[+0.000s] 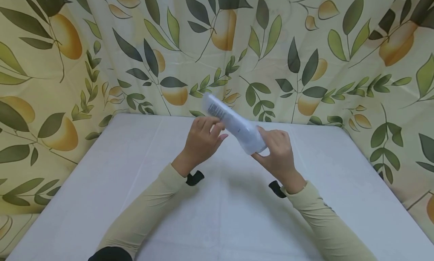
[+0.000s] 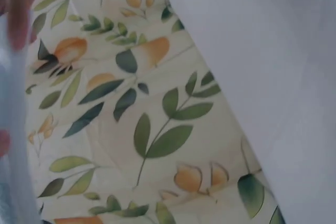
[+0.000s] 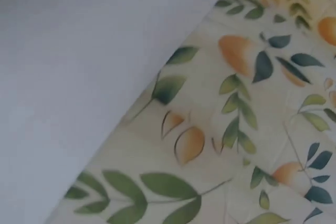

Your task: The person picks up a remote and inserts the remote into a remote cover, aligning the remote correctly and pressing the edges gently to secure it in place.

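I find the white packet (image 1: 235,123) tilted above the table (image 1: 217,215), lower end gripped in the right hand (image 1: 278,152). The left hand (image 1: 204,137) has bent fingers at its upper part; whether they pinch, I cannot tell. Likely fault: the slick-looking packet could drop if the right grip loosens.

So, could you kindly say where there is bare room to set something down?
The white table is bare between left sleeve and right sleeve, and from each to its side edge. Crowded: above the far middle, with left hand, right hand and white container.
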`<action>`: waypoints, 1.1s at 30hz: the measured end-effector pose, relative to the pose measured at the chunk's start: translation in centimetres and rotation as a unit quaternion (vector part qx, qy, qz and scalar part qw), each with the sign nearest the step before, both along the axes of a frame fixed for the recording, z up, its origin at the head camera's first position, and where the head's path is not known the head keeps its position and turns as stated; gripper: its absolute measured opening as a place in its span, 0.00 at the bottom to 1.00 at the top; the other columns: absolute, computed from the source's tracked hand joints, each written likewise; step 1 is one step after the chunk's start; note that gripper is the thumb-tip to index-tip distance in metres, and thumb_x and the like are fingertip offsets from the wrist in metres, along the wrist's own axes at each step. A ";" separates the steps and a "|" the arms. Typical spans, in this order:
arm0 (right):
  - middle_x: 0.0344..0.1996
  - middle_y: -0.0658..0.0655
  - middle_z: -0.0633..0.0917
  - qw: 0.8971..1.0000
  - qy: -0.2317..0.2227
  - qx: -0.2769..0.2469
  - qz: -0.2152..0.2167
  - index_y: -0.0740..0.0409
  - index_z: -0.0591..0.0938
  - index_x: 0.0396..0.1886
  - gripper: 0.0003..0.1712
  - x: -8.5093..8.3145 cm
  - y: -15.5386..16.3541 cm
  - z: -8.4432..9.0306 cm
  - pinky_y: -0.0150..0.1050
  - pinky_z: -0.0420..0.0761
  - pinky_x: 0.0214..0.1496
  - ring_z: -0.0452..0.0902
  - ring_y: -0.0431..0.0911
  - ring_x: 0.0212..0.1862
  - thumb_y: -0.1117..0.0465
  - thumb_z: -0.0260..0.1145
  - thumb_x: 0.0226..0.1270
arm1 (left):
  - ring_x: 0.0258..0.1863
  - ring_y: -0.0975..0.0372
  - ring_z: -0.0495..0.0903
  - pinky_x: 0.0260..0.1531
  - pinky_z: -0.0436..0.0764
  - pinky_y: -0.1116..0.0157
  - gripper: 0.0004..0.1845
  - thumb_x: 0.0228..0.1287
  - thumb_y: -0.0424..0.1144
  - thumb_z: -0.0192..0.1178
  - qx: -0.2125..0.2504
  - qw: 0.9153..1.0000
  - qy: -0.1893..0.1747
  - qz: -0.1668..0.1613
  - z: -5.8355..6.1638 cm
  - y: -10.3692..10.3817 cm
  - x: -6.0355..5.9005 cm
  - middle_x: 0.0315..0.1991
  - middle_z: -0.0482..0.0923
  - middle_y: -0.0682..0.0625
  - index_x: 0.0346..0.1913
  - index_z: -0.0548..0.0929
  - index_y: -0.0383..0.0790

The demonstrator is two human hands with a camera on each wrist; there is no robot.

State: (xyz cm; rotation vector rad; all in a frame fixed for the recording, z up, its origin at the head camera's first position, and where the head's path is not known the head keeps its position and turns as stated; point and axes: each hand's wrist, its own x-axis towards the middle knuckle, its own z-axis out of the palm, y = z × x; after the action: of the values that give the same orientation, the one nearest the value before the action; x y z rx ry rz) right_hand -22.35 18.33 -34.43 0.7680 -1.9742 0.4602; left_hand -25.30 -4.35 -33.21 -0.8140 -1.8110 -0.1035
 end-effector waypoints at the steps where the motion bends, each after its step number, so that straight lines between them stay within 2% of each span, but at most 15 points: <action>1: 0.34 0.66 0.85 1.000 0.017 0.026 0.002 0.68 0.79 0.47 0.39 0.0 0.3 0.0 0.55 0.74 0.41 0.78 0.58 0.37 0.66 0.83 0.26 | 0.47 0.55 0.73 0.49 0.72 0.58 0.25 0.45 0.45 0.74 -0.003 1.000 0.000 -0.003 0.2 -0.2 -0.1 0.44 0.76 0.46 0.45 0.75 0.41; 3: 0.33 0.65 0.85 0.997 0.051 0.066 0.007 0.66 0.80 0.47 0.40 -0.1 0.6 -0.1 0.55 0.75 0.40 0.79 0.57 0.35 0.66 0.84 0.23 | 0.53 0.54 0.70 0.55 0.68 0.55 0.32 0.43 0.47 0.75 -0.027 0.999 -0.021 -0.002 0.6 -0.5 -0.2 0.52 0.74 0.46 0.53 0.74 0.44; 5: 0.33 0.64 0.86 0.992 0.081 0.093 0.016 0.65 0.81 0.47 0.39 -0.1 0.9 -0.2 0.56 0.75 0.39 0.79 0.57 0.34 0.67 0.84 0.24 | 0.57 0.56 0.70 0.60 0.64 0.54 0.34 0.43 0.48 0.74 -0.062 0.996 -0.057 0.004 1.0 -0.7 -0.4 0.57 0.74 0.48 0.56 0.74 0.48; 7: 0.33 0.63 0.86 0.988 0.108 0.105 0.030 0.65 0.82 0.47 0.30 -0.1 1.1 -0.3 0.57 0.75 0.39 0.79 0.57 0.34 0.66 0.79 0.38 | 0.55 0.57 0.75 0.61 0.66 0.55 0.30 0.44 0.47 0.74 -0.082 0.992 -0.099 0.002 1.1 -0.8 -0.3 0.54 0.79 0.50 0.54 0.78 0.49; 9: 0.34 0.62 0.87 0.985 0.119 0.114 0.041 0.64 0.82 0.47 0.19 0.0 1.2 -0.4 0.57 0.74 0.40 0.79 0.57 0.35 0.63 0.71 0.55 | 0.49 0.59 0.80 0.59 0.71 0.57 0.24 0.46 0.45 0.74 -0.087 0.989 -0.120 -0.003 0.9 -0.9 -0.2 0.47 0.83 0.51 0.48 0.81 0.47; 11: 0.36 0.61 0.87 0.984 0.115 0.126 0.047 0.63 0.82 0.49 0.15 0.1 1.3 -0.3 0.57 0.75 0.41 0.80 0.56 0.37 0.60 0.59 0.68 | 0.41 0.60 0.84 0.52 0.77 0.60 0.16 0.47 0.42 0.73 -0.079 0.991 -0.110 -0.009 0.5 -1.0 -0.2 0.39 0.86 0.52 0.42 0.83 0.46; 13: 0.38 0.61 0.87 0.984 0.096 0.141 0.046 0.63 0.80 0.51 0.18 0.3 1.4 -0.2 0.57 0.75 0.44 0.80 0.56 0.40 0.57 0.52 0.73 | 0.36 0.60 0.85 0.46 0.80 0.62 0.12 0.48 0.39 0.72 -0.069 0.994 -0.081 -0.009 0.2 -1.0 -0.1 0.35 0.87 0.52 0.38 0.84 0.45; 15: 0.40 0.61 0.86 0.984 0.075 0.155 0.038 0.63 0.79 0.53 0.17 0.4 1.5 0.0 0.57 0.76 0.46 0.81 0.56 0.41 0.61 0.59 0.68 | 0.35 0.60 0.85 0.43 0.81 0.64 0.11 0.49 0.37 0.71 -0.058 0.997 -0.050 0.000 -0.1 -1.1 -0.1 0.35 0.87 0.52 0.38 0.85 0.45; 17: 0.42 0.62 0.86 0.984 0.065 0.162 0.027 0.61 0.79 0.54 0.21 0.6 1.6 0.3 0.57 0.76 0.48 0.81 0.56 0.43 0.66 0.67 0.58 | 0.36 0.60 0.85 0.43 0.82 0.64 0.13 0.48 0.37 0.71 -0.045 0.998 -0.043 0.015 -0.1 -1.1 0.0 0.36 0.87 0.51 0.40 0.86 0.44; 20: 0.43 0.62 0.86 0.985 0.066 0.161 0.020 0.57 0.81 0.52 0.34 0.7 1.7 0.6 0.57 0.76 0.49 0.81 0.57 0.44 0.73 0.76 0.38 | 0.37 0.59 0.85 0.45 0.81 0.64 0.18 0.46 0.41 0.73 -0.034 0.996 -0.073 0.039 -0.1 -1.1 0.0 0.37 0.87 0.51 0.44 0.85 0.45; 22: 0.44 0.62 0.85 0.984 0.059 0.165 0.023 0.56 0.81 0.51 0.36 0.7 1.7 0.7 0.57 0.75 0.49 0.81 0.57 0.45 0.72 0.78 0.34 | 0.37 0.59 0.85 0.45 0.81 0.63 0.20 0.46 0.42 0.73 -0.037 0.993 -0.096 0.054 0.0 -1.1 0.1 0.38 0.86 0.50 0.46 0.85 0.46; 24: 0.46 0.62 0.85 0.984 0.028 0.176 0.026 0.57 0.80 0.53 0.37 0.8 1.8 0.7 0.58 0.74 0.49 0.80 0.58 0.46 0.68 0.78 0.35 | 0.38 0.59 0.84 0.46 0.80 0.62 0.19 0.47 0.42 0.72 -0.048 0.992 -0.098 0.064 0.0 -1.1 0.1 0.38 0.86 0.50 0.45 0.85 0.46; 27: 0.45 0.63 0.84 0.979 -0.037 0.197 0.023 0.62 0.76 0.56 0.37 1.1 1.8 0.7 0.57 0.74 0.49 0.80 0.57 0.45 0.55 0.74 0.43 | 0.40 0.58 0.83 0.47 0.79 0.61 0.16 0.50 0.39 0.71 -0.065 0.992 -0.068 0.078 -0.1 -1.2 0.0 0.39 0.85 0.49 0.44 0.85 0.47; 30: 0.41 0.62 0.85 0.975 -0.083 0.208 0.010 0.65 0.75 0.56 0.39 1.3 1.6 0.5 0.56 0.75 0.48 0.80 0.55 0.42 0.38 0.59 0.58 | 0.43 0.59 0.81 0.49 0.76 0.60 0.15 0.51 0.37 0.69 -0.080 0.993 -0.025 0.085 -0.1 -1.3 -0.1 0.40 0.84 0.50 0.44 0.84 0.49; 33: 0.37 0.62 0.86 0.973 -0.089 0.211 -0.004 0.67 0.77 0.52 0.45 1.3 1.2 0.3 0.53 0.77 0.45 0.81 0.54 0.37 0.29 0.44 0.62 | 0.44 0.59 0.79 0.52 0.72 0.58 0.16 0.52 0.37 0.69 -0.097 0.992 0.009 0.085 -0.2 -1.3 -0.2 0.41 0.82 0.51 0.45 0.83 0.50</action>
State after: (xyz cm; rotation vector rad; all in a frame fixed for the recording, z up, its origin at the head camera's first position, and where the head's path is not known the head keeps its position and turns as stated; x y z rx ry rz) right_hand -21.00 19.55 -34.10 1.0100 -2.2766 0.1013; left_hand -25.54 -5.69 -33.39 -0.7885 -1.8858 0.1927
